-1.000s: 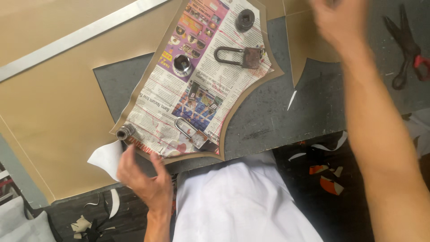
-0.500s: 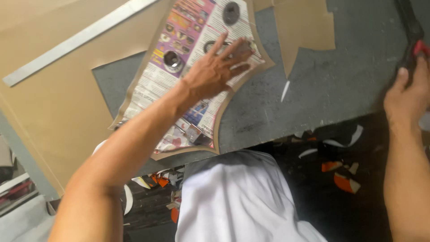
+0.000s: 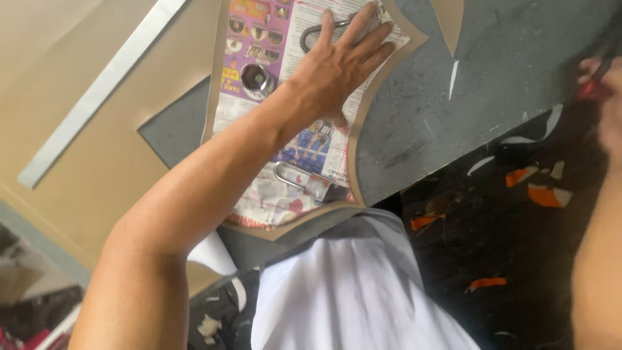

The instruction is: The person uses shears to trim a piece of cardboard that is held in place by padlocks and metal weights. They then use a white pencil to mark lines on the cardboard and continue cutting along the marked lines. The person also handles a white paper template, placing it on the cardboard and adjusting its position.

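Note:
My left hand point(image 3: 337, 71) lies flat with fingers spread on a newspaper pattern point(image 3: 304, 194) that rests on a tan sheet point(image 3: 97, 162). Its fingertips cover part of a metal padlock point(image 3: 311, 35) used as a weight. A second padlock point(image 3: 301, 181) lies near the pattern's lower edge, and a round metal weight point(image 3: 256, 76) sits left of my wrist. My right hand point(image 3: 606, 97) is blurred at the far right edge, with the red handle of scissors point(image 3: 586, 89) showing among its fingers.
A long metal ruler point(image 3: 97, 97) lies diagonally on the tan sheet. The grey table point(image 3: 492, 65) ends at an edge on the right, above a dark floor with orange and white scraps point(image 3: 544, 194). My white garment point(image 3: 343, 291) fills the bottom.
My left hand left the pattern's lower corner and now presses flat on its upper part over the padlock. My right hand reached the scissors at the right and drew down toward me.

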